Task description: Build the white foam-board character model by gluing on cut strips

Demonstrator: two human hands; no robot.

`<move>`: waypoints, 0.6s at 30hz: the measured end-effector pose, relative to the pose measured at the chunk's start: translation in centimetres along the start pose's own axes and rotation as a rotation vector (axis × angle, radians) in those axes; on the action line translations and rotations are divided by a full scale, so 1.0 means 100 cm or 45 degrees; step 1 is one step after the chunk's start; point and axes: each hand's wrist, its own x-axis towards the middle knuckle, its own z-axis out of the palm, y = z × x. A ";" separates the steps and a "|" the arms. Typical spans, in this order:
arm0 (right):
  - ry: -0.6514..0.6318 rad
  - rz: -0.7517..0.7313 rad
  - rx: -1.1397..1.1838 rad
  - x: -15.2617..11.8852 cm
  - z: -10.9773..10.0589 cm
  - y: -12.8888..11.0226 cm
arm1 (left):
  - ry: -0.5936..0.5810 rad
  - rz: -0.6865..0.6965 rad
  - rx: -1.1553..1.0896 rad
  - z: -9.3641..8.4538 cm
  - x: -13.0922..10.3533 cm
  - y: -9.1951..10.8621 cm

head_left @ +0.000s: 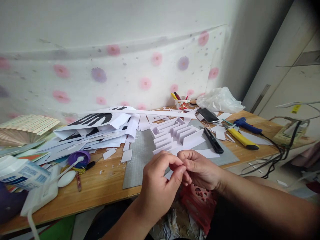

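My left hand (pixel 160 180) and my right hand (pixel 200 170) meet in front of the table edge, fingertips pinched together and touching. Whatever lies between the fingertips, if anything, is too small or hidden to make out. Just beyond them, a white paper model (pixel 175 133) with upright strips and stepped walls stands on a grey cutting mat (pixel 136 166). A black utility knife (pixel 213 140) rests on the mat to the right of the model. Below my hands is a red openwork basket (pixel 200 206) with paper scraps beside it.
Piled printed paper (pixel 97 126) covers the left. A yellow-handled cutter (pixel 242 138), a blue glue gun (pixel 247 126) with a cord and a black phone (pixel 207 115) lie right. A pen cup (pixel 182 104) and plastic bag (pixel 221 100) stand behind; a white bottle (pixel 25 173) is at near left.
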 end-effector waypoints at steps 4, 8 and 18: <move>0.004 0.029 -0.056 0.002 -0.008 0.001 | -0.081 -0.067 0.037 -0.006 0.003 -0.002; 0.012 0.077 -0.081 0.005 -0.011 0.002 | -0.177 -0.180 -0.069 -0.010 0.004 -0.002; 0.118 -0.046 -0.222 0.008 -0.005 0.000 | -0.050 -0.117 0.006 -0.005 -0.003 -0.004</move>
